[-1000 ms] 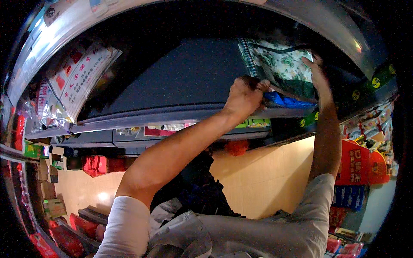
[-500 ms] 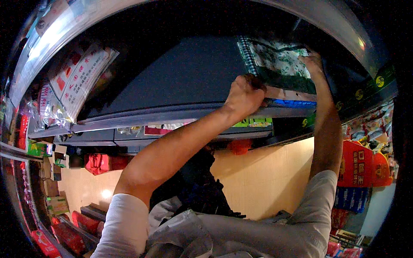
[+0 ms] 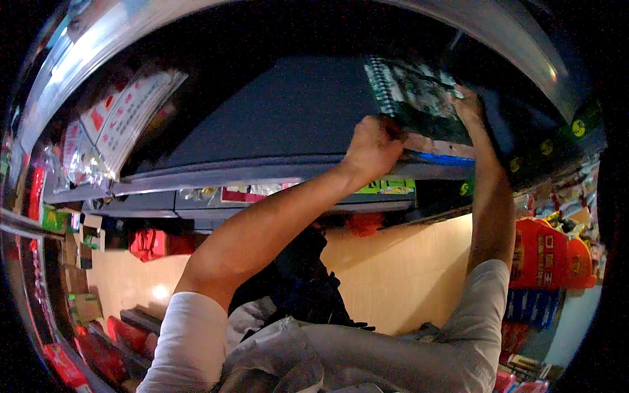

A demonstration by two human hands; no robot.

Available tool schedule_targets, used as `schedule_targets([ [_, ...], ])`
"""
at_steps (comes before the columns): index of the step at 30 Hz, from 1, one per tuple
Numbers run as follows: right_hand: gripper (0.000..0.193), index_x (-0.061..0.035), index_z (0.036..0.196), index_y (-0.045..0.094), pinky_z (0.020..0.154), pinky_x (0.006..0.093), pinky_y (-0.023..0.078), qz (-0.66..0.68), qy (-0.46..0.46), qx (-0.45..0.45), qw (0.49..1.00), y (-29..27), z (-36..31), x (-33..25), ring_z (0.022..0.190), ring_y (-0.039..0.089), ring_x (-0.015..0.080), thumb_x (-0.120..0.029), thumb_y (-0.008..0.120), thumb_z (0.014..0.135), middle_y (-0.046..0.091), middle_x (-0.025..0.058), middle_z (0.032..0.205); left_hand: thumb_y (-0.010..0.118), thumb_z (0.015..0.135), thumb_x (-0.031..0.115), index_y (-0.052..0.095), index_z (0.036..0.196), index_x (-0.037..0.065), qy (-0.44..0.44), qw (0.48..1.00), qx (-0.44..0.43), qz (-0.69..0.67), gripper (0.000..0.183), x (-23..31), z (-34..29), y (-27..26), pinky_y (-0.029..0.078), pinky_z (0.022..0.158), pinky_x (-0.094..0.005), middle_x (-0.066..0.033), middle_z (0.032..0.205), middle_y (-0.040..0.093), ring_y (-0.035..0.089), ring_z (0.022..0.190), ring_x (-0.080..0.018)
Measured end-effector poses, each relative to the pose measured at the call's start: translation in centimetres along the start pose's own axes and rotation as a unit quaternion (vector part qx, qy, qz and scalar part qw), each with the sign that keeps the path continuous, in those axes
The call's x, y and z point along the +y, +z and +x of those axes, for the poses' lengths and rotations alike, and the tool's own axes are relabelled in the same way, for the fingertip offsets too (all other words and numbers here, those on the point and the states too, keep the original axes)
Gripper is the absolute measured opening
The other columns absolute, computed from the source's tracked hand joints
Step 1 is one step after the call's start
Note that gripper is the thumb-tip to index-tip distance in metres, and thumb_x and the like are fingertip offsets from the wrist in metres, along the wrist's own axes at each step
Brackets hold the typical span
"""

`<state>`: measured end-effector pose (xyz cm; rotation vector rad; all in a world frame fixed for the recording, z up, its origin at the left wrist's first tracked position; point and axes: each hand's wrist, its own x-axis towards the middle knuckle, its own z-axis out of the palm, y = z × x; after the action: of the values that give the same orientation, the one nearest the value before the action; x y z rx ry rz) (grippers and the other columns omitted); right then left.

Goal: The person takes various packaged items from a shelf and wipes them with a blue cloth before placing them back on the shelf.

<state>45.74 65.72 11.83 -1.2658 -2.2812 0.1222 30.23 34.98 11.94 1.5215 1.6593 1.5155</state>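
A flat dark package with a green-and-white pattern (image 3: 416,92) lies on the right part of a dark shelf (image 3: 262,111). At its near left corner, my left hand (image 3: 373,145) is closed, and the fingers are partly in shadow, so what they grip does not show clearly. My right hand (image 3: 466,105) pinches the package's right edge, a small white bit showing at the fingertips. Along the package's near side, by the shelf's front edge, runs a pinkish strip (image 3: 432,145) with a blue strip (image 3: 439,158) below it.
On the shelf's left stand white bags with red print (image 3: 131,121). Below is a lower shelf with green packs (image 3: 386,187). A red display box (image 3: 547,255) and blue boxes (image 3: 532,306) are at the right. At the left, a red box (image 3: 149,245) rests near the floor.
My right hand has shifted a little left and nearer, with the package's right edge drawn in with it. My left hand stays almost in place. The view has turned slightly.
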Motion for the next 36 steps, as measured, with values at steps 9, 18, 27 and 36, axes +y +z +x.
schedule_targets([
  [9,0.026,-0.0037,0.106,0.064,0.082,0.032,0.047,0.079,-0.13,0.086,0.985,-7.5,-14.2,-10.1,0.09,0.062,0.0227,-0.023,0.057,0.09,0.066,0.0106,0.099,0.071,0.073,0.012,0.056,0.111,0.005,0.178,0.968,0.013,0.178,0.041,-3.1,-20.2,-4.3,0.045,0.086,-0.0417,-0.0193,0.116,0.05,0.05,0.101,-0.0355],
  [18,0.038,-0.0003,0.116,0.055,0.086,0.0292,0.047,0.48,0.078,-0.316,0.814,8.1,-35.6,-18.2,0.102,0.058,0.0189,-0.024,0.065,0.087,0.062,0.0122,0.111,0.065,0.081,0.036,0.051,0.114,0.001,-0.151,0.863,0.222,0.428,0.051,-22.2,-24.5,-17.7,0.042,0.085,-0.0488,-0.0269,0.111,0.05,0.048,0.103,-0.0458],
  [27,0.055,0.0035,0.114,0.051,0.073,0.0318,0.047,0.427,0.116,-0.257,0.859,21.5,-32.9,-23.8,0.084,0.06,0.0207,-0.029,0.075,0.077,0.062,0.0141,0.093,0.055,0.083,0.036,0.06,0.101,0.0,-0.293,0.893,0.188,0.287,0.04,-25.6,-23.4,-17.0,0.049,0.076,-0.0453,-0.0239,0.099,0.062,0.059,0.094,-0.0406],
  [36,0.038,-0.002,0.101,0.056,0.054,0.0288,0.051,0.459,0.304,-0.243,0.799,21.6,-32.8,-25.3,0.067,0.063,0.017,-0.022,0.075,0.075,0.064,0.0099,0.088,0.066,0.079,0.026,0.058,0.108,0.0,-0.271,0.944,0.187,0.034,0.04,-29.9,-25.0,-17.5,0.05,0.072,-0.0361,-0.0193,0.091,0.063,0.062,0.081,-0.0306],
])
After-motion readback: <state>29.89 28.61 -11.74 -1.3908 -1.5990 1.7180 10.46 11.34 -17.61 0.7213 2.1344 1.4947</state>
